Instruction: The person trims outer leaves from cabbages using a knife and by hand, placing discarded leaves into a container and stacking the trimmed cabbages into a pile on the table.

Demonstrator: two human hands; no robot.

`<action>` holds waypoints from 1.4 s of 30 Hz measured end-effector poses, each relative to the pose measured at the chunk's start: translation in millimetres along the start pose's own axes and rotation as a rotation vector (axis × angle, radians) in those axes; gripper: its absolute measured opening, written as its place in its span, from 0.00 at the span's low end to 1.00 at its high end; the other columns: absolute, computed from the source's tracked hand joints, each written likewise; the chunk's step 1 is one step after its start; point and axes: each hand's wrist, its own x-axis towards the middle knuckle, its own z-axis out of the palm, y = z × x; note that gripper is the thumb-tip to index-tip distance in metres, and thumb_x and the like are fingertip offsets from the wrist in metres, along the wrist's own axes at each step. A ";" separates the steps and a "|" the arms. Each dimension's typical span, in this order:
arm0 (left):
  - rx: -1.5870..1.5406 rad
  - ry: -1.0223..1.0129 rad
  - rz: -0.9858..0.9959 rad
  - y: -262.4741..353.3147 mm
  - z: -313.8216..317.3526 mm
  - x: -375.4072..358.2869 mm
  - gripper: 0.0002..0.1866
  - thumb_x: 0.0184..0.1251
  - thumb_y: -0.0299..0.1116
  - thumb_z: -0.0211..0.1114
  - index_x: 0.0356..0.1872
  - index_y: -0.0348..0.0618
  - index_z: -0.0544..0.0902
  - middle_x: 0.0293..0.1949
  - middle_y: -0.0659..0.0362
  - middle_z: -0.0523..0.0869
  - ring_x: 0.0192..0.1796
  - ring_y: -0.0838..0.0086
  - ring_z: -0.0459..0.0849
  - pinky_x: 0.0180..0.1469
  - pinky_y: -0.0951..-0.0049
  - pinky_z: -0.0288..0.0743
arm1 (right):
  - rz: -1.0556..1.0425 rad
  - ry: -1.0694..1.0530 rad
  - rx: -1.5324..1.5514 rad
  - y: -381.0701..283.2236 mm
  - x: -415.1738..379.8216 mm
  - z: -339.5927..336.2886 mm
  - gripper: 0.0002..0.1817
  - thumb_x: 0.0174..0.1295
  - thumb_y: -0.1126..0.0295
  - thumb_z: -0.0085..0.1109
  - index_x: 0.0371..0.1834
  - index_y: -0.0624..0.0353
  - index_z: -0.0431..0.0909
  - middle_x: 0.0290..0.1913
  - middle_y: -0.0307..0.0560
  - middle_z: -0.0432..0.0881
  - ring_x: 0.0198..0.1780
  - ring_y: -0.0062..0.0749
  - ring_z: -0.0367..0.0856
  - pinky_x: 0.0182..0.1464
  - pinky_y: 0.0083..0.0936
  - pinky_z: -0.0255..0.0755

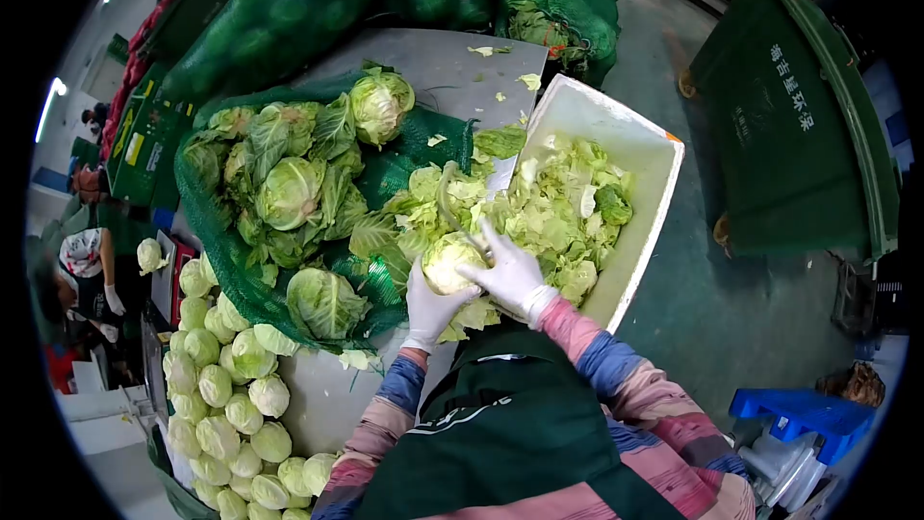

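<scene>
A pale, trimmed cabbage (450, 260) sits between my two white-gloved hands. My left hand (431, 306) is wrapped round its lower left side, and my right hand (512, 274) grips it from the right. Just above the cabbage, a curved strip of leaf (446, 195) stands up near my right fingertips. Loose outer leaves (380, 236) lie around my hands. To the left, an opened green mesh sack (279, 303) holds several untrimmed cabbages (289, 193), leafy and darker green. One more whole cabbage (381, 108) rests at the sack's upper edge.
A white foam box (647, 260) full of torn leaves (577, 217) adjoins the metal table (452, 67) at right. Trimmed cabbages (217, 385) are piled at lower left. Filled mesh sacks (289, 10) line the back. A green wheeled bin (780, 135) stands right; a co-worker (91, 270) is far left.
</scene>
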 end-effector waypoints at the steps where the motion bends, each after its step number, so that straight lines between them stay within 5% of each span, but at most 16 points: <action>1: 0.000 0.000 0.000 -0.3 -2.4 1.4 0.54 0.38 0.42 0.86 0.67 0.29 0.64 0.57 0.46 0.79 0.57 0.62 0.81 0.61 0.67 0.75 | -0.051 0.064 0.110 5.7 3.8 9.2 0.42 0.56 0.43 0.64 0.72 0.49 0.64 0.55 0.59 0.78 0.50 0.50 0.82 0.53 0.38 0.75; 5: -0.303 -0.161 -0.062 -5.1 -12.7 6.8 0.53 0.41 0.38 0.85 0.67 0.29 0.63 0.58 0.47 0.79 0.58 0.67 0.80 0.62 0.68 0.75 | -0.041 0.123 0.444 28.8 19.7 16.4 0.29 0.55 0.56 0.68 0.58 0.58 0.76 0.45 0.55 0.83 0.45 0.43 0.83 0.50 0.32 0.76; 6: -0.377 -0.182 -0.075 -6.7 -14.7 7.8 0.54 0.39 0.40 0.86 0.67 0.29 0.64 0.58 0.46 0.79 0.59 0.65 0.80 0.62 0.67 0.74 | 0.073 0.133 0.457 37.5 24.9 19.6 0.26 0.54 0.56 0.66 0.53 0.58 0.79 0.40 0.57 0.84 0.43 0.55 0.83 0.47 0.41 0.77; 9: -0.354 -0.191 -0.069 -11.9 -14.7 9.0 0.54 0.39 0.41 0.85 0.68 0.29 0.63 0.59 0.45 0.78 0.60 0.65 0.79 0.63 0.67 0.73 | 0.053 0.144 0.313 83.0 47.2 39.6 0.23 0.54 0.60 0.65 0.52 0.60 0.78 0.40 0.59 0.85 0.43 0.54 0.83 0.47 0.40 0.77; 11: -0.342 -0.198 -0.047 -14.6 -14.4 14.4 0.55 0.40 0.41 0.85 0.68 0.29 0.63 0.60 0.45 0.77 0.61 0.65 0.78 0.64 0.66 0.73 | 0.108 0.082 -0.053 97.4 51.5 30.2 0.20 0.55 0.63 0.62 0.50 0.59 0.79 0.41 0.61 0.85 0.42 0.54 0.84 0.46 0.41 0.78; 15: -0.389 -0.243 -0.072 -18.3 -21.2 12.4 0.57 0.38 0.46 0.86 0.69 0.30 0.63 0.65 0.43 0.71 0.66 0.59 0.72 0.68 0.63 0.66 | 0.195 0.166 -0.202 66.2 31.3 -3.7 0.33 0.58 0.56 0.65 0.67 0.53 0.68 0.46 0.59 0.81 0.40 0.55 0.84 0.44 0.43 0.78; 17: -0.423 -0.267 -0.100 -7.4 -26.5 14.5 0.59 0.37 0.48 0.85 0.69 0.31 0.62 0.66 0.42 0.69 0.66 0.56 0.71 0.70 0.62 0.64 | 0.021 0.253 -0.023 30.7 26.5 -21.7 0.41 0.59 0.51 0.64 0.74 0.52 0.60 0.49 0.59 0.78 0.42 0.54 0.84 0.44 0.43 0.78; 19: 0.148 -0.311 0.205 14.6 -33.0 28.9 0.62 0.35 0.53 0.85 0.70 0.29 0.61 0.66 0.40 0.68 0.65 0.50 0.70 0.70 0.59 0.62 | -0.112 0.184 0.062 32.1 34.2 -6.0 0.38 0.62 0.45 0.60 0.70 0.56 0.67 0.51 0.60 0.78 0.46 0.53 0.82 0.49 0.40 0.76; 20: 0.148 -0.311 0.205 16.1 -31.4 26.7 0.62 0.35 0.53 0.85 0.70 0.29 0.61 0.66 0.40 0.68 0.65 0.50 0.70 0.70 0.59 0.62 | -0.127 0.075 0.110 36.7 39.3 2.1 0.37 0.62 0.43 0.59 0.68 0.57 0.70 0.51 0.60 0.78 0.48 0.53 0.82 0.51 0.40 0.75; 22: 0.340 0.018 0.389 23.9 -23.8 23.8 0.64 0.34 0.55 0.84 0.71 0.28 0.59 0.66 0.39 0.69 0.65 0.45 0.68 0.70 0.57 0.60 | 0.009 0.000 0.165 32.6 31.5 5.9 0.35 0.63 0.42 0.57 0.63 0.58 0.75 0.53 0.61 0.79 0.51 0.52 0.80 0.56 0.39 0.73; 24: 0.339 0.026 0.371 22.4 -20.7 18.9 0.63 0.36 0.53 0.83 0.70 0.27 0.59 0.65 0.38 0.68 0.65 0.45 0.67 0.70 0.56 0.60 | 0.003 -0.051 0.192 38.5 28.1 11.5 0.33 0.65 0.43 0.56 0.61 0.61 0.75 0.53 0.65 0.78 0.54 0.55 0.78 0.57 0.40 0.71; 26: 0.111 -0.010 0.003 0.0 -10.1 1.9 0.60 0.41 0.50 0.82 0.70 0.26 0.58 0.65 0.37 0.67 0.66 0.47 0.67 0.70 0.57 0.60 | 0.118 0.150 0.189 48.8 16.5 44.5 0.31 0.67 0.47 0.56 0.58 0.67 0.76 0.52 0.67 0.79 0.55 0.57 0.77 0.59 0.38 0.71; 27: -0.241 -0.116 -0.264 -17.6 4.0 -0.6 0.56 0.45 0.47 0.81 0.70 0.25 0.58 0.65 0.37 0.67 0.67 0.50 0.67 0.71 0.59 0.60 | 0.149 0.157 0.280 38.1 4.2 39.9 0.30 0.69 0.50 0.54 0.57 0.70 0.74 0.53 0.69 0.77 0.56 0.60 0.76 0.59 0.39 0.70; 30: -0.525 -0.001 -0.348 -25.9 35.9 -11.7 0.56 0.47 0.45 0.81 0.70 0.23 0.57 0.64 0.38 0.68 0.68 0.52 0.66 0.71 0.60 0.59 | 0.098 0.198 0.251 42.6 -5.9 47.7 0.29 0.71 0.50 0.51 0.57 0.70 0.72 0.53 0.73 0.74 0.54 0.64 0.77 0.55 0.44 0.72; 35: -0.110 0.116 -0.044 1.0 39.6 1.7 0.59 0.45 0.49 0.82 0.70 0.24 0.55 0.62 0.35 0.67 0.65 0.45 0.66 0.69 0.56 0.62 | -0.051 -0.050 -0.100 54.5 4.9 15.6 0.30 0.73 0.46 0.42 0.60 0.64 0.70 0.30 0.65 0.83 0.34 0.61 0.83 0.38 0.51 0.75; 42: 0.052 0.086 0.012 10.5 39.9 1.7 0.58 0.44 0.46 0.82 0.70 0.25 0.55 0.62 0.36 0.65 0.64 0.45 0.67 0.68 0.56 0.63 | -0.180 -0.162 -0.322 27.9 16.3 -14.0 0.34 0.73 0.43 0.37 0.73 0.56 0.60 0.28 0.60 0.84 0.31 0.56 0.84 0.34 0.46 0.77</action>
